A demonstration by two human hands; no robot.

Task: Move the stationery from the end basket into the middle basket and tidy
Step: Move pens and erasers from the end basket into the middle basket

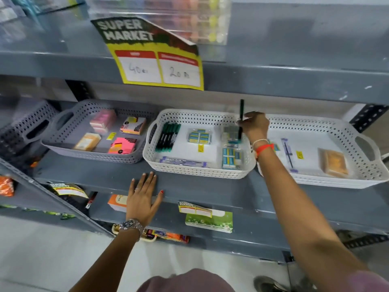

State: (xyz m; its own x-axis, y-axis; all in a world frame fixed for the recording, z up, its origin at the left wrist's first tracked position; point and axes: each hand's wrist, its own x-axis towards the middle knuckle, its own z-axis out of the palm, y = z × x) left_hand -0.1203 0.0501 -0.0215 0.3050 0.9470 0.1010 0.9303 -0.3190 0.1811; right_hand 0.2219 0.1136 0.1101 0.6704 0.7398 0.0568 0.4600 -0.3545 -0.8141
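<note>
Grey steel shelving (210,187) carries three baskets; our left hand (143,197) lies flat and open on its bare front edge. Our right hand (253,125) pinches a black pen (241,119) upright over the middle basket (200,171), hiding the end basket's (357,178) near-left corner.

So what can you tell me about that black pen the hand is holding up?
The pen is long, thin and dark, probably plastic, and stands almost straight up. The right hand pinches it around the middle, so part of it is hidden by the fingers. Its lower end points down into the right side of the middle basket, above some small packets. Whether the tip touches anything cannot be seen.
</note>
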